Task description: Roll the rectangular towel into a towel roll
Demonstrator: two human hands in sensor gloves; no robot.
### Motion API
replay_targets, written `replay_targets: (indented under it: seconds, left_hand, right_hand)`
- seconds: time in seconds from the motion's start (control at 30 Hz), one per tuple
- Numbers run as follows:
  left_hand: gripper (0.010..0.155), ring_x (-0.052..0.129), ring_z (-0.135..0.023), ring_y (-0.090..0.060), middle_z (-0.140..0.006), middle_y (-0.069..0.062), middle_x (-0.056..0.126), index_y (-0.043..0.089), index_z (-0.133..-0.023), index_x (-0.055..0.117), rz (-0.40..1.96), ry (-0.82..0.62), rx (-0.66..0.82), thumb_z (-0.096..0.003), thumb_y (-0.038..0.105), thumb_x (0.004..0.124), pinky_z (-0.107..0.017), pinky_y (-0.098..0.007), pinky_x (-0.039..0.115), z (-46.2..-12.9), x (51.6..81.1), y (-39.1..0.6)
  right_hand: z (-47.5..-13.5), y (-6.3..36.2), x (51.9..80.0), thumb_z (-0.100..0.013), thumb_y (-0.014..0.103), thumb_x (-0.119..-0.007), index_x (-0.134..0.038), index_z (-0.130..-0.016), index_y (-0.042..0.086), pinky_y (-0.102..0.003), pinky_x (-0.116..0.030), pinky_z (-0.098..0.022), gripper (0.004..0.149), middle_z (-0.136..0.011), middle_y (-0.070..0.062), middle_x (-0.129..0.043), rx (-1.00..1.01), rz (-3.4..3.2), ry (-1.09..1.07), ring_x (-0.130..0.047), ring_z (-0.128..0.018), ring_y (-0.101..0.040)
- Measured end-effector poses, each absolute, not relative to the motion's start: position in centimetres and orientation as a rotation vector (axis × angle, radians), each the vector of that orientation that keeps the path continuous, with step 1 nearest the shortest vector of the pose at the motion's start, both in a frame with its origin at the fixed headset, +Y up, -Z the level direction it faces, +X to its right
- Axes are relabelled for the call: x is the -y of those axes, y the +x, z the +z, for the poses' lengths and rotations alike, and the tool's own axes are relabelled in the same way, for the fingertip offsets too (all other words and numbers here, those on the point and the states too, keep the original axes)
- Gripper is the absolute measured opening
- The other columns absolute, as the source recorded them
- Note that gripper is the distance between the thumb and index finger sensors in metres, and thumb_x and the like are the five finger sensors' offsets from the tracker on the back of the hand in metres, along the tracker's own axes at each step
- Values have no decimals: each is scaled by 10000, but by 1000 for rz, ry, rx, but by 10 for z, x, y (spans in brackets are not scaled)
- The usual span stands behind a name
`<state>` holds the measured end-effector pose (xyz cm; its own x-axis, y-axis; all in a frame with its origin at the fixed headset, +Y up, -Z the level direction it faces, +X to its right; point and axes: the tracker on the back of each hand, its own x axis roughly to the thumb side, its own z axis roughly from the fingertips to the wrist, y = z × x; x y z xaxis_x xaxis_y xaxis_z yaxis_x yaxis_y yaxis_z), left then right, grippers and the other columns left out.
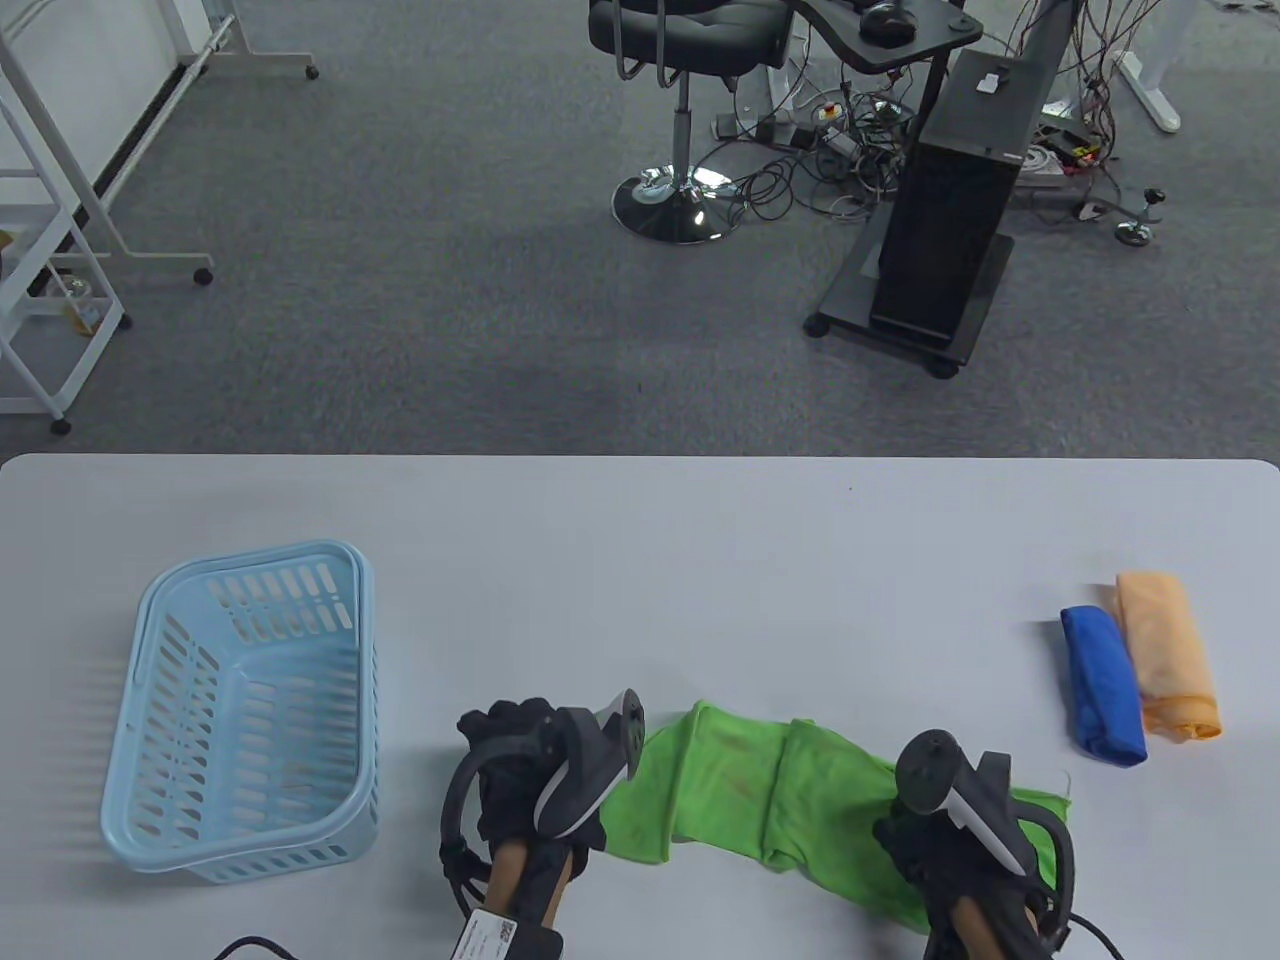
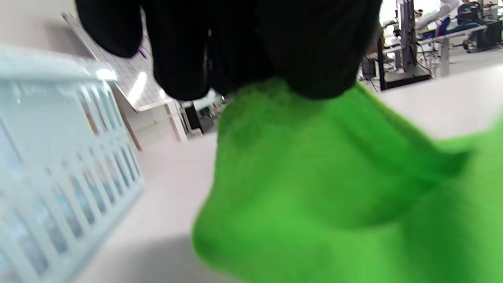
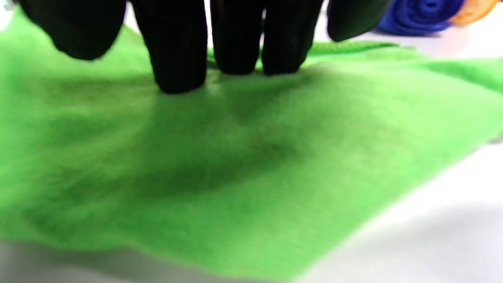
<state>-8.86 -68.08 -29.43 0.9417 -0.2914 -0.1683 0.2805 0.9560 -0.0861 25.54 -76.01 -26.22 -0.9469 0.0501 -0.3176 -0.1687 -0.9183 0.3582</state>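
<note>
Green towel (image 1: 780,800) lies as a long strip along the tabletop's near edge, not yet rolled. Left hand (image 1: 530,775) pinches its left end, lifted; right hand (image 1: 950,830) presses flat, fingers (image 3: 177,59) extended, on the right end. Step: straightening. Next, likely: roll from one end, tightly.

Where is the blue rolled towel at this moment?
In the table view, the blue rolled towel lies on the right side of the table, touching the orange rolled towel on its right, beyond the green towel.
</note>
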Motion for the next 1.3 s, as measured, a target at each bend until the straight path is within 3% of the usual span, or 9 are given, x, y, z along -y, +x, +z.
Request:
replay_targets:
  seconds: [0.33,0.53,0.77,0.9,1.0,1.13,1.2,1.27,1.3]
  left_hand:
    - [495,929,-815,-285,-757,14,981,330,-903,738,-314,107,-296,-417,256,795,-656,-581,688,-323,596,-134]
    - [507,862,-843,-312,-805,-22,915,335,-912,811,-337,65,-311,-409,274,817,-675,-604,647,-330,595,-144]
    - [416,850,-812,-300,-715,11,896,373,-795,905,-349,76,-209,-384,357,843,-681,-608,627,-331,603,-130]
    - [414,807,-894,-341,-791,-6,897,386,-801,893,-265,118,-168,-392,366,827,-690,-620,603,-328,596,-127]
    - [414,786,-939,-368,-844,-29,920,388,-803,889,-246,119,-150,-395,376,820,-696,-627,593,-323,587,-121]
    - [417,788,-944,-380,-834,-21,952,372,-807,893,-205,135,-126,-397,388,817,-695,-632,592,-315,577,-119]
    - [420,813,-934,-368,-756,-10,998,361,-807,896,-198,134,-126,-394,391,820,-693,-631,600,-310,575,-122]
    - [424,875,-882,-333,-636,1,1027,340,-805,901,-182,116,-139,-389,386,837,-689,-625,617,-309,575,-127]
    - [423,890,-862,-322,-615,-8,1025,335,-801,903,-166,98,-147,-385,385,843,-689,-624,618,-311,575,-130]
  right_hand:
    - [-258,269,758,-337,496,-746,-801,-898,192,-638,-482,-681,641,-1030,-175,-546,-582,2936,-692,-612,-941,-413]
    - [-255,271,750,-332,494,-750,-829,-879,172,-629,-513,-673,640,-999,-162,-630,-580,2924,-666,-687,-907,-395]
    - [-253,263,714,-311,425,-802,-945,-701,139,-589,-623,-629,505,-865,-111,-811,-80,2831,-562,-861,-764,-333]
    - [-273,238,708,-315,411,-801,-905,-767,154,-596,-600,-644,530,-901,-113,-771,-140,2906,-467,-827,-804,-338]
    - [-294,207,722,-331,416,-796,-618,-1005,241,-617,-480,-701,718,-1055,-135,-475,-465,2947,-351,-593,-956,-383]
    - [-313,184,748,-303,426,-818,-432,-1045,273,-625,-380,-722,850,-1071,-129,-277,-505,3083,-264,-389,-1003,-400]
    - [-319,181,757,-284,407,-840,-586,-973,260,-622,-411,-712,749,-1044,-115,-389,-444,3095,-297,-454,-985,-387]
    - [-319,180,756,-267,342,-854,-895,-688,215,-593,-539,-679,442,-941,-79,-661,-268,3115,-358,-672,-907,-351]
    - [-318,180,754,-252,334,-862,-915,-663,194,-591,-560,-668,437,-905,-75,-710,-213,3109,-349,-712,-882,-345]
